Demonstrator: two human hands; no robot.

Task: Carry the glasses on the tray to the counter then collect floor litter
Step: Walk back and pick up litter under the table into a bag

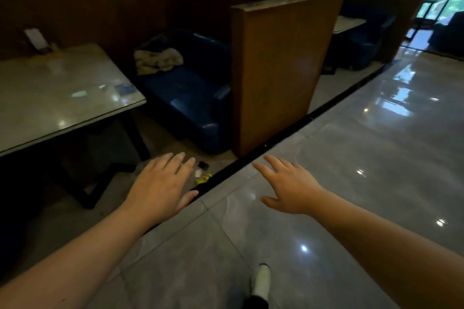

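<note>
Floor litter lies near the booth's corner: a yellow wrapper (203, 178), a small white piece (198, 172) and a small dark piece (203, 164). My left hand (160, 187) hovers palm down just left of the litter, fingers spread, holding nothing. My right hand (288, 187) is stretched out palm down over the grey tiles to the right of the litter, fingers apart and empty. No tray or glasses are in view.
A pale table (57, 93) stands at left, with a blue sofa seat (190, 98) and a crumpled cloth (158, 59) behind it. A wooden partition (276, 70) rises ahead. A black floor strip (276, 143) runs diagonally. Glossy tiled floor (364, 158) spreads right. My white shoe (261, 280) is below.
</note>
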